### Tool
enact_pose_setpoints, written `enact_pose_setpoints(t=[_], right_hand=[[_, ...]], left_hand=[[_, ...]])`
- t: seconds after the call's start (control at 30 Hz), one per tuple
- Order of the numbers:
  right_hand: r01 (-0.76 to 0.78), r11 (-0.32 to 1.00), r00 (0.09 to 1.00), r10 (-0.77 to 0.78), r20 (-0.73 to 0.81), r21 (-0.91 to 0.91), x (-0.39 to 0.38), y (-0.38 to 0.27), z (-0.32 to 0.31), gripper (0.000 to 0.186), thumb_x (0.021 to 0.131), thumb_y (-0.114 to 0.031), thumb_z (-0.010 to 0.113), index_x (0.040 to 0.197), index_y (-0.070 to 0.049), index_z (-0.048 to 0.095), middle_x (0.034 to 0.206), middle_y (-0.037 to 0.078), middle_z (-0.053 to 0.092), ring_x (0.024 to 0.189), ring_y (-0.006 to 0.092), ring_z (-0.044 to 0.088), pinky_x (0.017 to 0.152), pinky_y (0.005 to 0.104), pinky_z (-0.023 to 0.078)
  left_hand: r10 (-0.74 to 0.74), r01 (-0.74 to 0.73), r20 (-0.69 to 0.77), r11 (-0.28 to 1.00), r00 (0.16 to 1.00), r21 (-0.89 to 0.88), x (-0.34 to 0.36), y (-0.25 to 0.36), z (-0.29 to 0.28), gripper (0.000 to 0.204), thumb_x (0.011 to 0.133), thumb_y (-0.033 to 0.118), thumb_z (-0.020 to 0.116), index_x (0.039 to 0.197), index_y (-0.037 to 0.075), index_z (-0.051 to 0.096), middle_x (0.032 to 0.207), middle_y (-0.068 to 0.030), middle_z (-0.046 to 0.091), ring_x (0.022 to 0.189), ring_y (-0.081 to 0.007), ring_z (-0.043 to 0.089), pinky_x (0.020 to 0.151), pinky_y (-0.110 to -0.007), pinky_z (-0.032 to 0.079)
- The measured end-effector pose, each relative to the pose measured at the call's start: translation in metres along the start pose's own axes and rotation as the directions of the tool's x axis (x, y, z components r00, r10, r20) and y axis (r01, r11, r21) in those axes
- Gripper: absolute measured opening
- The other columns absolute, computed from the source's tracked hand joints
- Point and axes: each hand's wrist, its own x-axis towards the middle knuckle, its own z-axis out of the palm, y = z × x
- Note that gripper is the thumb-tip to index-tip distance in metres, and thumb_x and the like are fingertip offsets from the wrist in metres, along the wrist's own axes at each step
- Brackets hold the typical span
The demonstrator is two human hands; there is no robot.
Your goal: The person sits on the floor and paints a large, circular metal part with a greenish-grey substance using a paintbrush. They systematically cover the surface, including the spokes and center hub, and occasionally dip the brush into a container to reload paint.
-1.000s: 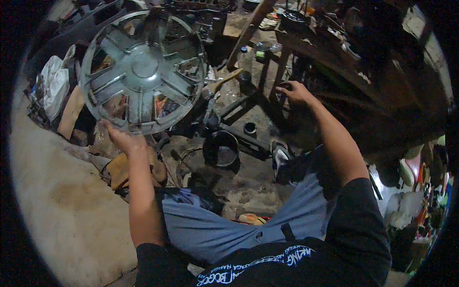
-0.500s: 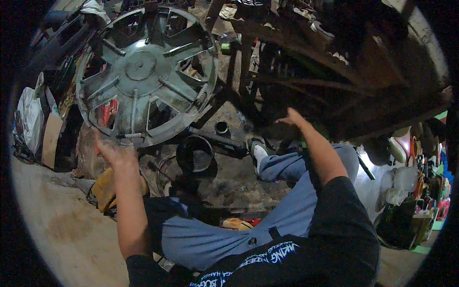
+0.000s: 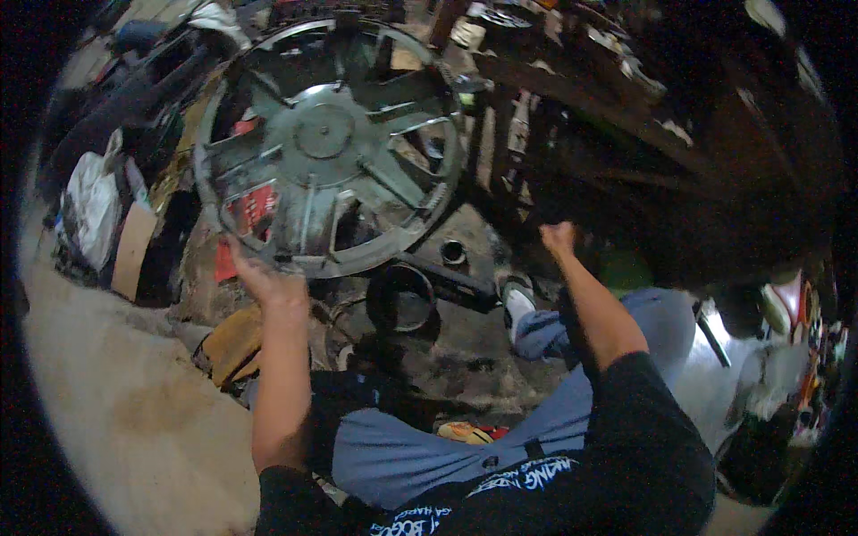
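My left hand grips the lower rim of a large round grey wheel cover and holds it up, its ribbed inner side with spokes facing me. My right hand is raised to the right with its fingers curled, just under a dark wooden bench; whether it holds anything I cannot tell. I sit on the ground, grey trousers and a white shoe visible below.
A black ring-shaped part lies on the dirty floor between my arms, with a small metal tube beyond it. White bags and cardboard stand at left. Clutter fills the bench top and the far right.
The wheel cover has turned over: its smooth outer face showed before, now the ribbed back faces me. My right hand has drawn back from the bench and curled.
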Motion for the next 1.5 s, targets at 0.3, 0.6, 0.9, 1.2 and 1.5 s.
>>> enact_pose_setpoints(t=[0.3, 0.6, 0.9, 1.2, 1.5], right_hand=[[0.658, 0.531, 0.721, -0.649, -0.243, 0.534, -0.066, -0.261, -0.154, 0.04, 0.097, -0.027, 0.067, 0.129, -0.004, 0.059, 0.129, 0.011, 0.064, 0.113, 0.0229, 0.061, 0.097, 0.0392, 0.05], [0.118, 0.669, 0.726, -0.563, 0.396, 0.734, -0.095, -0.363, -0.162, 0.066, 0.097, -0.051, 0.064, 0.143, -0.005, 0.051, 0.138, 0.011, 0.057, 0.125, 0.0215, 0.054, 0.105, 0.0369, 0.043], [0.514, 0.776, 0.39, -0.592, 0.706, 0.367, -0.175, -0.438, -0.162, 0.075, 0.091, -0.046, 0.074, 0.146, -0.002, 0.049, 0.147, 0.017, 0.052, 0.135, 0.0288, 0.049, 0.114, 0.0398, 0.036], [0.981, 0.195, 0.114, -0.58, 0.807, 0.001, -0.178, -0.502, -0.155, 0.062, 0.084, -0.034, 0.082, 0.131, -0.001, 0.058, 0.109, 0.021, 0.07, 0.103, 0.0352, 0.068, 0.089, 0.0429, 0.052], [0.957, -0.186, 0.09, -0.536, 0.839, -0.221, -0.197, -0.519, -0.136, 0.061, 0.071, -0.046, 0.085, 0.12, -0.014, 0.068, 0.096, 0.015, 0.072, 0.094, 0.0384, 0.069, 0.079, 0.0487, 0.055]], left_hand=[[0.129, -0.123, 0.013, 0.966, 0.992, -0.229, 0.043, 0.033, -0.044, 0.054, 0.105, 0.048, 0.047, 0.143, 0.01, 0.051, 0.137, -0.0062, 0.059, 0.124, -0.026, 0.057, 0.11, -0.046, 0.042], [0.154, -0.141, 0.057, 0.972, 0.986, -0.19, 0.096, 0.063, -0.083, 0.051, 0.106, 0.046, 0.039, 0.14, 0.012, 0.054, 0.135, -0.0087, 0.061, 0.121, -0.0289, 0.059, 0.105, -0.048, 0.047], [-0.184, 0.186, 0.048, 0.982, 0.982, -0.042, 0.124, 0.051, -0.115, 0.052, 0.107, 0.052, 0.036, 0.138, 0.015, 0.056, 0.131, -0.0092, 0.063, 0.118, -0.0312, 0.062, 0.101, -0.053, 0.05], [-0.272, 0.277, 0.12, 0.961, 0.955, -0.024, 0.145, 0.023, -0.118, 0.052, 0.109, 0.046, 0.032, 0.134, 0.01, 0.059, 0.13, -0.0118, 0.065, 0.111, -0.0291, 0.066, 0.097, -0.047, 0.054], [-0.264, 0.266, 0.141, 0.964, 0.954, 0.006, 0.16, 0.02, -0.131, 0.047, 0.108, 0.045, 0.037, 0.131, 0.01, 0.06, 0.121, -0.011, 0.068, 0.106, -0.0277, 0.068, 0.093, -0.046, 0.056]])
